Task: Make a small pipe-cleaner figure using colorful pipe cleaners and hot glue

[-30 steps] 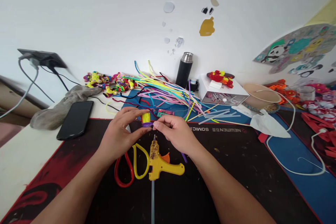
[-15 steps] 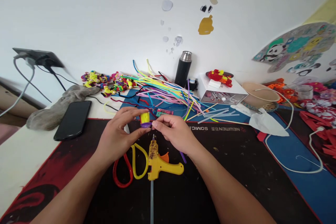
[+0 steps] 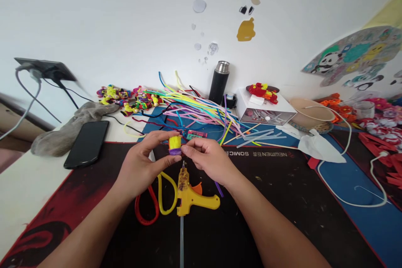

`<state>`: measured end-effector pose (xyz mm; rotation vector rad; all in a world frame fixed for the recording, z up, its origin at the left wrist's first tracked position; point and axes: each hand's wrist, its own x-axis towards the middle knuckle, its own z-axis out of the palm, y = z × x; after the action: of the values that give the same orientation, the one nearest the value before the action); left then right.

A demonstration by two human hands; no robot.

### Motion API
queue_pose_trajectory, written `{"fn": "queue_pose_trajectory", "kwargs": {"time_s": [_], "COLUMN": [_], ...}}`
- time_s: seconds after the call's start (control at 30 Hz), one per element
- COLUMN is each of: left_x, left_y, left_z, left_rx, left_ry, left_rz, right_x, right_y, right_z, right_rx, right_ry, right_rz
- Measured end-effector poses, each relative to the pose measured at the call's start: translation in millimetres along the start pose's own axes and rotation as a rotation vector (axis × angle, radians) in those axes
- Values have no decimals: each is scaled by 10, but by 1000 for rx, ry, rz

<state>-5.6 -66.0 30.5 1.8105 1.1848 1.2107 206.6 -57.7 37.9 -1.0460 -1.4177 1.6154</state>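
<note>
My left hand (image 3: 143, 157) grips a small yellow and purple pipe-cleaner piece (image 3: 175, 143) between thumb and fingers. Yellow coils form its upper part, and a purple band runs round the bottom. Against the right side of that band, my right hand (image 3: 209, 157) is closed in a pinch at the purple pipe cleaner; its fingertips partly hide the spot. A purple strand (image 3: 219, 189) shows below my right wrist. Just beneath both hands lies a yellow hot glue gun (image 3: 191, 194), nozzle pointing away from me. Beside it are scissors (image 3: 147, 205) with one red and one yellow handle loop, blades mostly hidden.
Behind my hands is a pile of coloured pipe cleaners (image 3: 201, 109), with a black flask (image 3: 219, 81) and a white drawer box (image 3: 266, 109). Small pipe-cleaner figures (image 3: 128, 98) and a phone (image 3: 87, 143) lie left. A beige bowl (image 3: 310, 113) and white cable (image 3: 348, 203) are right.
The yellow and purple piece has turned slightly in my left fingers, so more of its yellow side shows. Both hands stay in nearly the same place.
</note>
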Motion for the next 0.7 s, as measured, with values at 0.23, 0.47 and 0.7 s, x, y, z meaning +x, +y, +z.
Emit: {"fn": "queue_pose_trajectory", "kwargs": {"time_s": [0.23, 0.47, 0.7], "left_x": [-28, -6, -27], "left_y": [-53, 41, -35], "left_z": [35, 125, 160], "left_rx": [-319, -693, -774], "left_ry": [4, -103, -201], "left_rz": [-129, -203, -218], "right_x": [4, -13, -13], "right_y": [45, 54, 30], "right_z": [53, 98, 110], "right_rx": [270, 435, 459], "right_ry": [-87, -247, -213], "right_rz": [58, 77, 68]}}
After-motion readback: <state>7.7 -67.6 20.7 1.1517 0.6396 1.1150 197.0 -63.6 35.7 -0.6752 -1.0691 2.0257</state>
